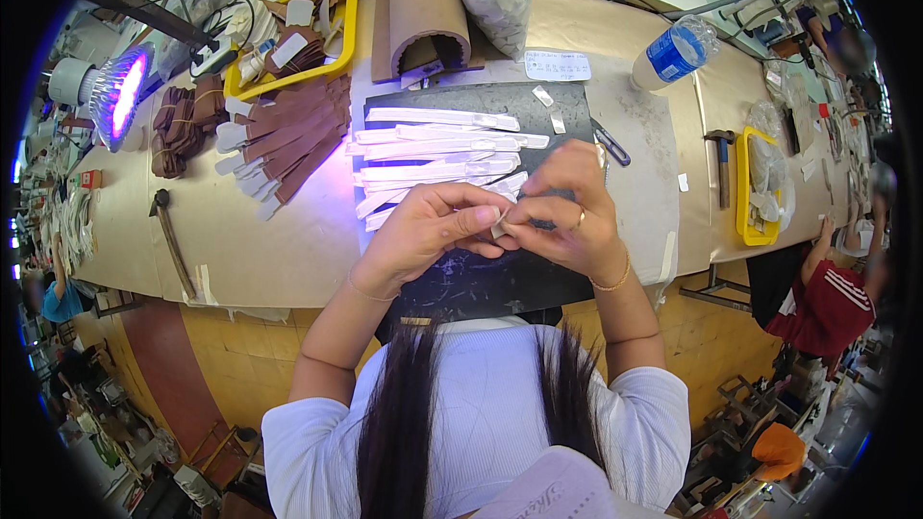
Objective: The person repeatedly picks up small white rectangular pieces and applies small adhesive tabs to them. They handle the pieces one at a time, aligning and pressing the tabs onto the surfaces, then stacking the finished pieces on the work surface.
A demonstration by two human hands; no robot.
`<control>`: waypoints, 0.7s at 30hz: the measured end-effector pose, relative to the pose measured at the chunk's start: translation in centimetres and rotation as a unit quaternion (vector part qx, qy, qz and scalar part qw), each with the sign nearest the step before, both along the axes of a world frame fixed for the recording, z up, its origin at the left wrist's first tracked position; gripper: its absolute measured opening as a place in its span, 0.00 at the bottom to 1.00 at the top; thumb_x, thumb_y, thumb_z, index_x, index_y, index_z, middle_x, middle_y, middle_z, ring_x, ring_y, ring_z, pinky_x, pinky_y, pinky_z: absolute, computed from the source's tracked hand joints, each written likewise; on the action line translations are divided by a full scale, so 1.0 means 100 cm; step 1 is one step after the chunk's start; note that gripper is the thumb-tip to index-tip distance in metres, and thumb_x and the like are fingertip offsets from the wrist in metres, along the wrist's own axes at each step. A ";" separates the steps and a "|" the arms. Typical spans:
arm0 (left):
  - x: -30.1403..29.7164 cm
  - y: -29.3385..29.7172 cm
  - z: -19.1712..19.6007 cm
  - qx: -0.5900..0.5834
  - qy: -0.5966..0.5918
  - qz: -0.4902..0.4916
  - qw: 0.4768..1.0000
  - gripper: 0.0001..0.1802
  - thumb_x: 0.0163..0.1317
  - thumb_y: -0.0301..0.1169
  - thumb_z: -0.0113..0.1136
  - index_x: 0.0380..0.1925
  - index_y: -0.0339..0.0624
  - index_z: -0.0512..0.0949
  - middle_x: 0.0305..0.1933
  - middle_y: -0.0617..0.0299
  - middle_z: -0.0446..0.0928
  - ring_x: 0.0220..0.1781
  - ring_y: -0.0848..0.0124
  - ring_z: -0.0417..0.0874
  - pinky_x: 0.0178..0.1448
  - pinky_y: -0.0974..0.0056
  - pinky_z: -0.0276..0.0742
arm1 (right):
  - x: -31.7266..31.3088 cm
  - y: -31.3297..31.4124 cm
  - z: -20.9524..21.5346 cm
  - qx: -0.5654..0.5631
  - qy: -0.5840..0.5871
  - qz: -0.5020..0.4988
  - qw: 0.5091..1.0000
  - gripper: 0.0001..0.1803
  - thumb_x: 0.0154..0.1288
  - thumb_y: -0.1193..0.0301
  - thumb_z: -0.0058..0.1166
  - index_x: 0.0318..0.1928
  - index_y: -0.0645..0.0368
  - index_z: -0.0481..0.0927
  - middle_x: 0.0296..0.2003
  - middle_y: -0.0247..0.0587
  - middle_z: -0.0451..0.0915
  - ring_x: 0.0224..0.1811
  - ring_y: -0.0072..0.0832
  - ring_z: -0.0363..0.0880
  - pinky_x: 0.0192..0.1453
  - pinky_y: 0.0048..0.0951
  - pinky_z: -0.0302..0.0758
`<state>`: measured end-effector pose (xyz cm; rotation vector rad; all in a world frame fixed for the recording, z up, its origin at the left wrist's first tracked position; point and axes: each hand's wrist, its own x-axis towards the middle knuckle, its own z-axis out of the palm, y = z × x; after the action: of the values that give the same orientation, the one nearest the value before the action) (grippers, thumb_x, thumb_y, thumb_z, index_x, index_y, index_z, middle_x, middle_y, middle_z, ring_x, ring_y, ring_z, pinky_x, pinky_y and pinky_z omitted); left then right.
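Observation:
Over the near part of a black mat, my two hands meet at a small pale flat piece. My left hand pinches it between thumb and fingers. The fingertips of my right hand are closed on its other side; some of these fingers are smeared by motion. Just beyond my hands lie several white strips in a stack of rows, lit violet at their left. Two small pale tabs rest near the mat's far right corner. My fingers hide part of the held piece.
A utility knife lies right of the mat. Brown straps fan out at left near a yellow tray, a lit lamp and a hammer. A bottle stands far right; another hammer lies beside a second yellow tray.

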<state>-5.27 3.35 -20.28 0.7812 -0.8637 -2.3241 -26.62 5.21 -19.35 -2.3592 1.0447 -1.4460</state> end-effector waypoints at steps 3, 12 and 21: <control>-0.002 0.003 -0.005 -0.015 0.013 0.018 1.000 0.13 0.67 0.29 0.65 0.47 0.30 0.82 0.47 0.51 0.83 0.46 0.65 0.87 0.47 0.63 0.90 | 0.003 0.001 -0.009 0.046 -0.043 0.013 0.998 0.15 0.43 0.71 0.77 0.31 0.48 0.82 0.38 0.30 0.77 0.41 0.31 0.76 0.49 0.37 0.67; -0.009 0.006 -0.011 -0.132 -0.005 0.132 0.982 0.06 0.67 0.27 0.65 0.40 0.37 0.82 0.43 0.54 0.81 0.46 0.66 0.84 0.46 0.64 0.86 | 0.006 0.013 -0.013 0.077 -0.073 -0.035 0.994 0.15 0.42 0.79 0.73 0.31 0.52 0.80 0.39 0.32 0.78 0.40 0.34 0.78 0.50 0.37 0.71; -0.037 -0.101 0.013 -0.280 -0.127 0.184 0.934 0.10 0.68 0.32 0.64 0.42 0.36 0.78 0.37 0.57 0.81 0.35 0.72 0.82 0.33 0.69 0.79 | -0.052 0.057 -0.027 0.266 -0.312 -0.148 0.900 0.06 0.63 0.85 0.60 0.39 0.65 0.78 0.39 0.42 0.83 0.38 0.24 0.84 0.45 0.25 0.80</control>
<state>-8.93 -6.71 -19.02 0.9007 -1.2885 -1.5547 -31.82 10.94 -22.05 -1.2705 1.3989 -1.5835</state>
